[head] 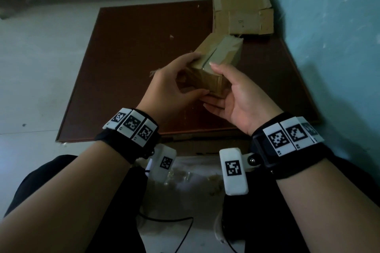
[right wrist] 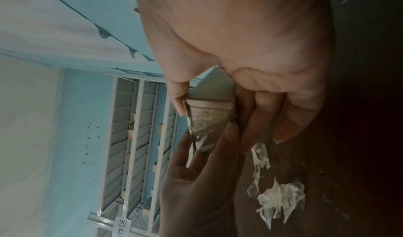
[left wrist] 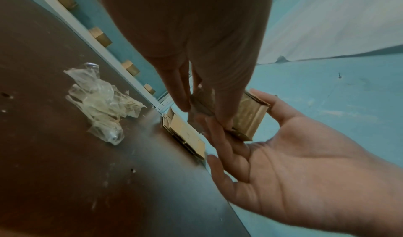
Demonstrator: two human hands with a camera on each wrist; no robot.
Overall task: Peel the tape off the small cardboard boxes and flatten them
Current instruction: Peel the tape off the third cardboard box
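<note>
A small closed cardboard box (head: pixel 216 57) is held above the brown table (head: pixel 133 47), with glossy tape (head: pixel 226 50) along its top seam. My left hand (head: pixel 172 82) grips its left side, fingers on the top edge and thumb at the near lower corner. My right hand (head: pixel 236 92) holds the right side, thumb tip on the seam, fingers under the box. The left wrist view shows the box (left wrist: pixel 248 118) between my left fingers (left wrist: pixel 181 92) and the right palm (left wrist: pixel 294 154). In the right wrist view the taped box end (right wrist: pixel 209 120) sits between both hands.
Flattened cardboard boxes (head: pixel 242 12) are stacked at the table's far right corner against the blue wall (head: pixel 329 26). Crumpled clear tape (left wrist: pixel 102 101) lies on the table left of the hands, also visible as crumpled tape (right wrist: pixel 279 201). Metal shelving (right wrist: pixel 139 137) stands beyond.
</note>
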